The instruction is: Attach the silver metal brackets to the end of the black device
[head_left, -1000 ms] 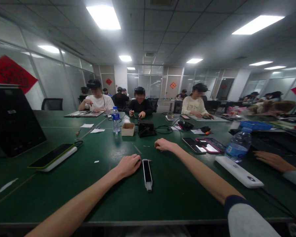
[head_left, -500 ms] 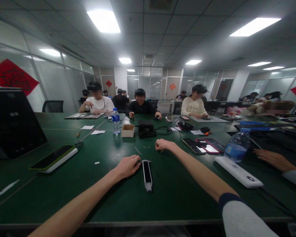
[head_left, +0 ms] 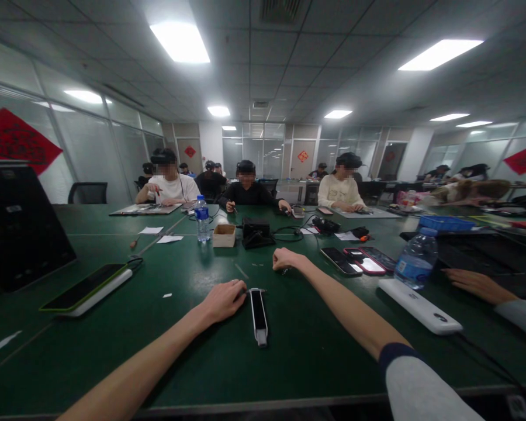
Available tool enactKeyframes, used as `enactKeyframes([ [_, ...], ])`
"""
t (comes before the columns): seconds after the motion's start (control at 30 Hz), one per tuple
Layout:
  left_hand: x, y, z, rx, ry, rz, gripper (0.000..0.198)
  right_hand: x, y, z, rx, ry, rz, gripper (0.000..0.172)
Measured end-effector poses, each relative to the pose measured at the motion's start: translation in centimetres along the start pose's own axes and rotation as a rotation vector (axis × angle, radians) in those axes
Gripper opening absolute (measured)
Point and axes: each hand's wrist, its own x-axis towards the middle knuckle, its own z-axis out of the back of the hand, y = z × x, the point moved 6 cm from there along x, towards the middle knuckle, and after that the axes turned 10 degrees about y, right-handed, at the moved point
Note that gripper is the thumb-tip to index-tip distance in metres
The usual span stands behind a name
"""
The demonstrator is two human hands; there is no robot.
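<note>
The step in hand appears to be a rest, with the slim device (head_left: 258, 318) lying on the green table (head_left: 315, 374) between the forearms; the left hand (head_left: 223, 300) is resting just beside its far end, fingers loosely bent and clasping nothing visible; the right hand (head_left: 288, 259) is lying curled, contents impossible to tell; lifting would call for spreading fingers around the device. It is showing a dark strip within a white frame.

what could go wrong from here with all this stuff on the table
The left hand lies right beside the slim device, so a small slip might nudge it. The large bottle stands close to the phones; a bump could perhaps topple it onto them.
</note>
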Motion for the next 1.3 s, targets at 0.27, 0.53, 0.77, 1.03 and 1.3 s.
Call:
enactKeyframes([
  [0.27, -0.3, 0.0, 0.0, -0.031, -0.037, -0.010, 0.018, 0.0, 0.0, 0.1, 0.048, 0.009, 0.026, 0.010],
  [0.53, -0.4, 0.0, 0.2, -0.023, -0.044, -0.021, 0.017, -0.2, -0.3, 0.3, 0.046, -0.028, 0.059, 0.011],
  [0.77, -0.4, -0.1, 0.3, 0.004, -0.060, -0.016, 0.016, -1.7, 0.5, 1.3, -0.047, -0.184, 0.086, 0.012],
  [1.03, -1.0, -0.4, 1.7, -0.029, -0.266, 0.004, 0.017, -7.5, 6.9, -1.1, 0.145, -0.370, 0.484, 0.013],
  [1.3, -1.0, -0.8, 1.5, -0.056, -0.330, -0.133, 0.011, -9.5, 10.3, -4.1, 0.494, -0.366, 0.653, 0.015],
])
